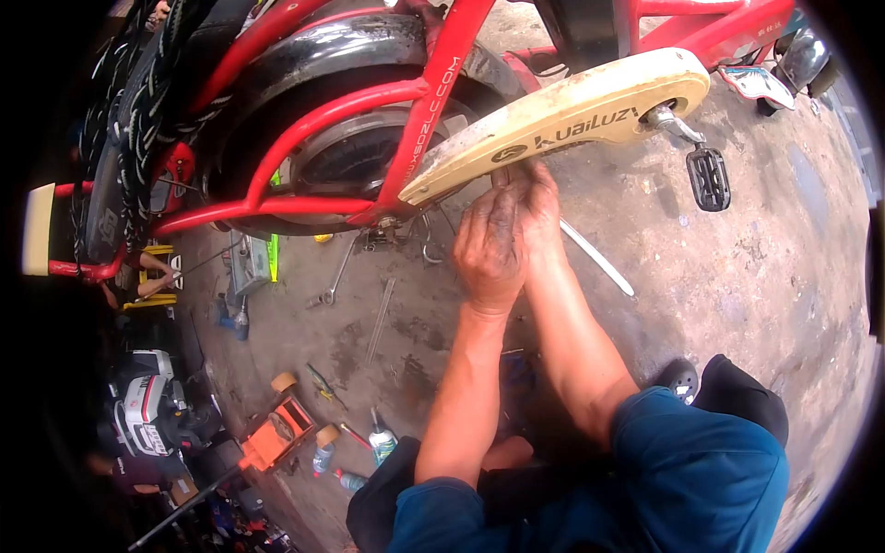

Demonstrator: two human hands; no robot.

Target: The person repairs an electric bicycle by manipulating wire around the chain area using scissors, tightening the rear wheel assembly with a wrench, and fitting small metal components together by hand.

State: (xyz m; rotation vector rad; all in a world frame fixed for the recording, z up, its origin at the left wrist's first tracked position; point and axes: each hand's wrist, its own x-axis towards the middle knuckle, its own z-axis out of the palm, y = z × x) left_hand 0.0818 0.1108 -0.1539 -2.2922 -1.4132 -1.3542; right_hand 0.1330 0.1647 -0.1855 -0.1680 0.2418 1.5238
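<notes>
your two hands meet at the lower edge of the cream chain guard (553,115), which runs slantwise across the far middle of the scene on the red bike frame (419,120). your left hand (489,247) is bent at the knuckles, its back dark with grime, and overlaps your right hand (541,205), which sits just to the right with its fingers reaching up to the guard. the fingertips of both hands are hidden at that edge, so you cannot tell how far open the fingers are or whether they have hold of anything.

to the right of your hands, the silver crank arm (678,122) comes out of the guard's right end and carries a black pedal (709,180). to the left, the wheel (355,152) sits behind the red tubes. on the stained ground (737,286), a white strip (597,258) lies just right of your right forearm. left of your hands lie a wrench (343,270) and thin rods (380,321). nearer, on the left, are pliers (323,383), an orange jack (275,433) and a bottle (382,442).
</notes>
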